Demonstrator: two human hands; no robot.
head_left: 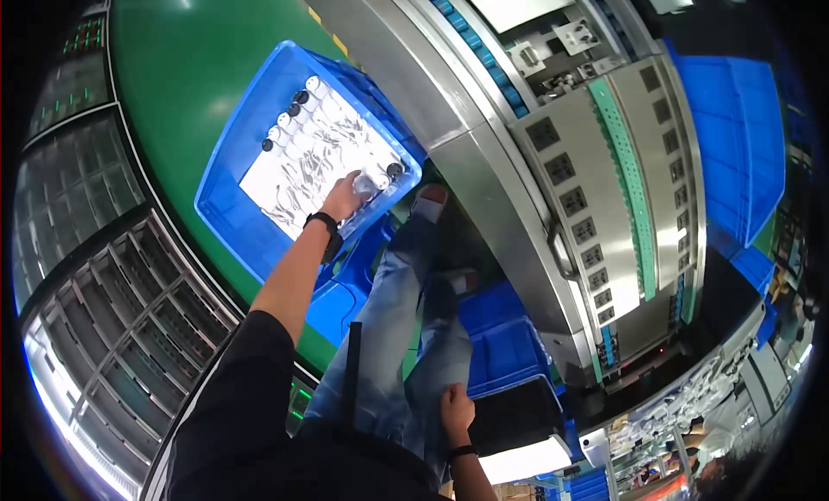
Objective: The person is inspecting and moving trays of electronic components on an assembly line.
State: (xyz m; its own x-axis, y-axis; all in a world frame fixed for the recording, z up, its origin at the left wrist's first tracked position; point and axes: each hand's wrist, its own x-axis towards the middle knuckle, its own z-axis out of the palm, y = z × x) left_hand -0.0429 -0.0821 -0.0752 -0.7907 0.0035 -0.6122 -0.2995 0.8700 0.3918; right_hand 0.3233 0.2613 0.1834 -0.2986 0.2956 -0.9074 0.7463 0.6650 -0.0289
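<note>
My left hand point(344, 196), with a dark watch at its wrist, reaches into a blue plastic bin point(226, 177). Its fingers close round a white item in clear wrapping point(370, 182) near the bin's right side. Below it, a white layer point(319, 147) bears many short white-and-grey cable-like pieces. Several round white items point(283, 119) and black ones point(300, 97) line its far left edge; one more black round end point(395, 170) sits beside my hand. My right hand point(458, 410), a dark band at its wrist, is curled into a fist by my right thigh, with nothing visible in it.
A metal machine bench point(484, 173) with a row of black sockets point(572, 200) and a green strip point(626, 181) runs along the right. More blue bins point(501, 337) stand beside my legs and at far right point(734, 130). Metal-framed racks point(129, 320) line the left of the green floor point(199, 43).
</note>
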